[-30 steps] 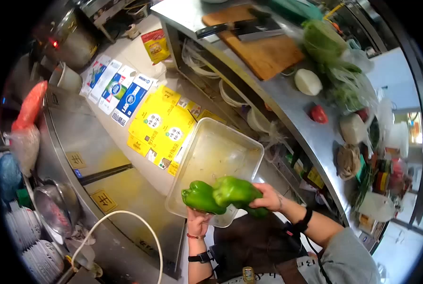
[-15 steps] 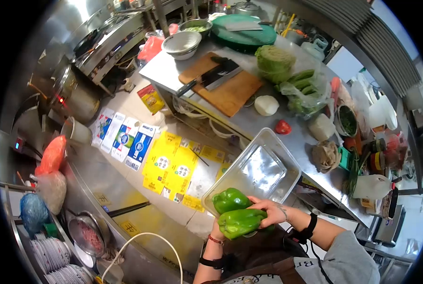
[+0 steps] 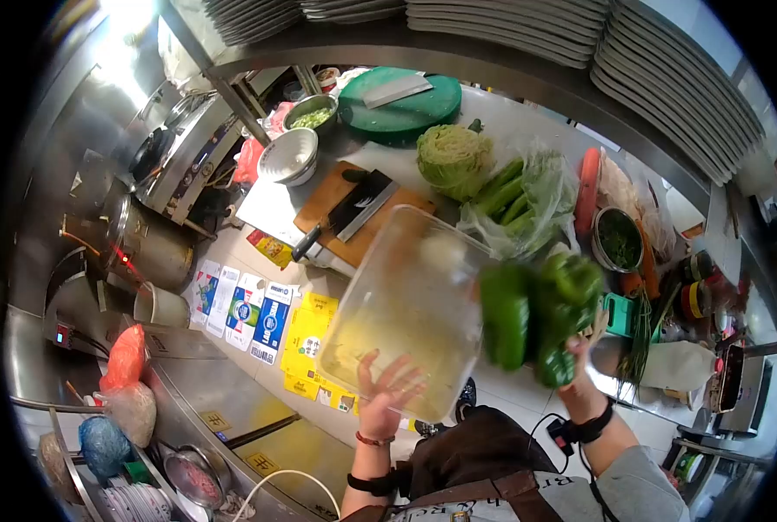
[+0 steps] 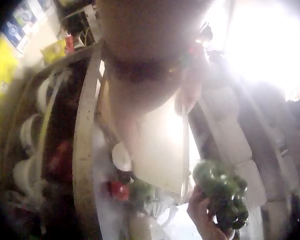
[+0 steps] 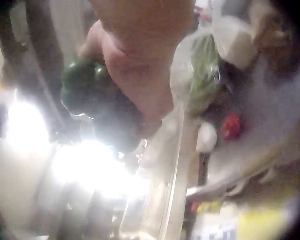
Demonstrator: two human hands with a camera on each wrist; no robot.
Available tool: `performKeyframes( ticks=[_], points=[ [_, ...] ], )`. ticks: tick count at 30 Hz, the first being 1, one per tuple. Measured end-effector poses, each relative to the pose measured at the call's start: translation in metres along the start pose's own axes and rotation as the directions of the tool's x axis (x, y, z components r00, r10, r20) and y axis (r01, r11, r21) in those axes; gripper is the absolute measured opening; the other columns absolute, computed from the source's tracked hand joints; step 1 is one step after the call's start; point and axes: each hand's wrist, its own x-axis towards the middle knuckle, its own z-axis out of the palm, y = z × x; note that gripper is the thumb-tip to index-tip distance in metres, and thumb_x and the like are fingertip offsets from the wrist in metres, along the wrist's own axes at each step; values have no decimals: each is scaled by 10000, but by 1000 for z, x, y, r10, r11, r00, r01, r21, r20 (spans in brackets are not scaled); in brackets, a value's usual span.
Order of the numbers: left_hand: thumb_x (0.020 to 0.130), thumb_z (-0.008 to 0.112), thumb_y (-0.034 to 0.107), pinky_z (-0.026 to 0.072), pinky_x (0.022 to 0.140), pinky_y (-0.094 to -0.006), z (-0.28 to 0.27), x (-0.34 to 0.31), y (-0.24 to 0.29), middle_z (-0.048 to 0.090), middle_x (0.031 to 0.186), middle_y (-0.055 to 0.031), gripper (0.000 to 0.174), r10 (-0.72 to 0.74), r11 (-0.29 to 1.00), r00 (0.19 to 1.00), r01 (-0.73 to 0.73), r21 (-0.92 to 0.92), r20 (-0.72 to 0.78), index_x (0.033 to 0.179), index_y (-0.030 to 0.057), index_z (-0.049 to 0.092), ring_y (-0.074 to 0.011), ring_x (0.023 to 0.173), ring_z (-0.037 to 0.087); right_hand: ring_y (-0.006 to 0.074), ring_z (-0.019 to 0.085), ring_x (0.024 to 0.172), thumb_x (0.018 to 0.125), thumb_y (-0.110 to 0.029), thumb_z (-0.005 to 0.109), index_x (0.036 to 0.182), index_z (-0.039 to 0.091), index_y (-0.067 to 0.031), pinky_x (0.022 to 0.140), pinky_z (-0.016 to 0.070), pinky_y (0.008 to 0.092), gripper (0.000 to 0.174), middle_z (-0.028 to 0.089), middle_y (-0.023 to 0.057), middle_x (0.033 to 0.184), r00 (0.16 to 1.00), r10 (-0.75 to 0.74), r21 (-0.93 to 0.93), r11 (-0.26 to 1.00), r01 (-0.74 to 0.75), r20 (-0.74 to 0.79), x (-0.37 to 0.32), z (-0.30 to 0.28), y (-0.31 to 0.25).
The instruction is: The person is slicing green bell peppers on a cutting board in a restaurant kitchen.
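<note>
Green bell peppers (image 3: 503, 315), blurred by motion, are bunched in my right hand (image 3: 582, 383), raised to the right of a clear plastic tub (image 3: 397, 304). Their lobed surface (image 4: 222, 192) shows low in the left wrist view, with fingers round it. In the right wrist view a dark pepper (image 5: 85, 90) hangs beside that hand's palm. My left hand (image 3: 386, 402) holds the tub's near left corner, fingers spread over that part in the head view; the left wrist view has its thumb at the rim. The tub is tilted, its far end overlapping the worktop in view.
A wooden board (image 3: 353, 248) with a black cleaver (image 3: 366, 202) lies on the steel worktop. Cabbage (image 3: 454, 161), bagged greens (image 3: 527, 196) and a green chopping block (image 3: 397, 117) stand there too. Flattened yellow cardboard (image 3: 306, 339) covers the floor; a steel cabinet (image 3: 223, 383) stands left.
The peppers have moved from over the tub's near end to its right, now in the right hand. The left hand has taken hold of the tub. The view has tipped up toward the worktop.
</note>
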Motion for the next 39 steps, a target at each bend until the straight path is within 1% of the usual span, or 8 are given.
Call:
performKeyframes(
  ticks=[6, 10, 15, 18, 22, 25, 33, 39],
  points=[
    [834, 482, 55, 382, 1019, -651, -8, 75, -3, 381, 1450, -240, 676, 99, 984, 994, -105, -146, -50, 1446, 273, 297, -476, 1284, 426, 264, 569, 1103, 907, -238, 648, 1363, 464, -50, 917, 480, 383, 526, 588, 108, 1212, 846, -437, -321, 884, 341, -305, 125, -25, -109],
    [846, 461, 26, 364, 1035, -645, 0, 111, -8, 372, 1466, -229, 652, 113, 968, 992, -123, -220, -58, 1433, 272, 320, -484, 1284, 423, 329, 473, 1249, 915, -290, 650, 1440, 395, -69, 983, 428, 427, 625, 498, 168, 1352, 687, -586, -849, 521, -87, -430, 185, -34, -115],
    [803, 469, -26, 365, 1042, -636, -11, 103, -3, 352, 1470, -253, 726, 131, 970, 983, -154, -186, -131, 1441, 273, 296, -483, 1286, 423, 357, 316, 1388, 930, -322, 630, 1479, 336, -76, 1063, 357, 468, 670, 322, 217, 1502, 666, -745, -821, -354, -448, -43, 191, -113, -114],
    [755, 493, -48, 361, 1050, -631, -31, 87, 5, 346, 1465, -263, 798, 176, 971, 970, -199, -132, -165, 1449, 276, 269, -480, 1289, 421, 345, 419, 1323, 923, -278, 637, 1420, 423, -47, 1038, 393, 434, 589, 437, 213, 1420, 508, -673, -743, -663, -90, 538, 158, 6, -87],
    [706, 519, -44, 350, 1060, -630, -57, 61, 19, 343, 1459, -268, 863, 204, 967, 956, -230, -110, -209, 1458, 279, 245, -474, 1297, 415, 255, 653, 899, 775, 10, 702, 1046, 664, -19, 806, 510, 339, 275, 681, 114, 986, 873, -385, -954, -118, 277, 301, 147, 93, 10],
    [686, 532, -63, 354, 1068, -617, -86, 40, 32, 372, 1437, -284, 881, 237, 936, 932, -295, -194, -275, 1459, 249, 247, -460, 1289, 433, 313, 655, 883, 720, -28, 764, 1030, 666, -35, 790, 523, 374, 325, 669, 143, 963, 839, -79, -817, -294, 497, 538, 162, 140, 84],
    [748, 461, -72, 348, 1092, -580, -258, -26, 47, 382, 1435, -278, 789, 212, 799, 730, -512, -316, -650, 1460, 212, 274, -420, 1304, 429, 317, 653, 810, 789, -57, 701, 915, 673, -27, 719, 528, 353, 133, 675, 140, 881, 875, 405, -915, -183, 360, 264, 185, 135, 267],
    [786, 448, -102, 445, 1021, -553, -359, -27, 61, 406, 1409, -238, 737, 45, 779, 616, -514, -359, -786, 1439, 204, 297, -389, 1275, 470, 402, 495, 1227, 750, -78, 723, 1291, 516, -22, 1028, 425, 425, 582, 502, 238, 1333, 776, 596, -774, -385, 502, 206, 266, 99, 377]
  ],
)
